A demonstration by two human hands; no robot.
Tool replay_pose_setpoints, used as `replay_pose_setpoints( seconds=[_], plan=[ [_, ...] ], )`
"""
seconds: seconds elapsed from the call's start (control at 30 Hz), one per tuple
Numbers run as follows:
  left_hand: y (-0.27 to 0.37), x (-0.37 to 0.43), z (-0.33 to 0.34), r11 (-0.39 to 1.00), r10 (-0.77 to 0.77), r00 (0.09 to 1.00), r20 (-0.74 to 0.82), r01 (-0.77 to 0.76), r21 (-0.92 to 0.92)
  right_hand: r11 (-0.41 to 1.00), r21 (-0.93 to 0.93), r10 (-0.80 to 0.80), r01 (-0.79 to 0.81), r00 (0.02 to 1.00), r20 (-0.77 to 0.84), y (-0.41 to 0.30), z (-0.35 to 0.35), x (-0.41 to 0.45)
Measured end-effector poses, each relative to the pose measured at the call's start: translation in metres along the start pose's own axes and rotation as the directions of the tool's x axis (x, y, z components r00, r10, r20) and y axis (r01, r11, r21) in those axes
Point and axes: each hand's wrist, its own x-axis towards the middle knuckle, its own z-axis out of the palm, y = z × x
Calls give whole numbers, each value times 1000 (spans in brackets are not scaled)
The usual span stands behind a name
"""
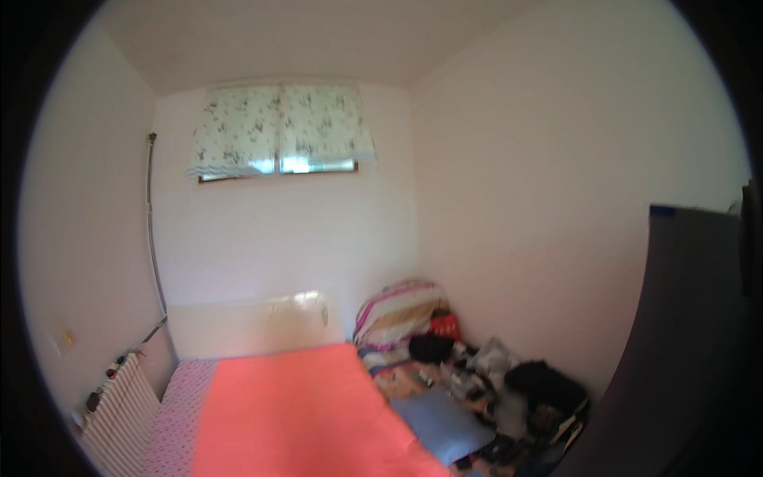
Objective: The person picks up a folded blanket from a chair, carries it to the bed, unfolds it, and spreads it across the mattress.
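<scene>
Neither of my hands is in view. Before me lies a bed with a coral-red cover (298, 411) spread over most of it. A pink patterned sheet (179, 411) shows along its left side. The pale, glossy headboard (250, 325) stands against the far wall. To the right of the red cover, a blue-grey pillow (442, 424) rests on a patterned bedding surface. Behind it are a black bundle (430, 347), a striped quilt or cushion (402, 310) and a red bag (444, 326).
A ribbed white radiator (122, 405) with small items on top stands at the left wall, near a pipe (150, 226). Dark bags (545, 387) and plastic bags (495, 361) are heaped at right, beside a tall dark panel (685, 334). A floral curtain (280, 125) covers most of the window.
</scene>
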Motion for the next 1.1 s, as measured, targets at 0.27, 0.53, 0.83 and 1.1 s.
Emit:
replay_pose_setpoints(
  seconds=[0.27, 0.53, 0.83, 1.1],
  plan=[
    [-43, 6, 22, 983, 3, 991, -134, 22, 181, 457, -825, 334, 332, 796, 505, 330, -95, -161],
    [-31, 74, -17, 933, -259, 957, -132, 284, 223, 785, 46, 620, -618, 782, -58, 310, -60, -181],
    [15, 80, -33, 954, -261, 950, -171, 281, 107, 662, -129, 739, -738, 672, -52, 318, -59, -138],
    [0, 72, -22, 927, -366, 923, -116, 373, 48, 738, 469, 645, -485, 711, -280, 293, -81, -17]
  ],
)
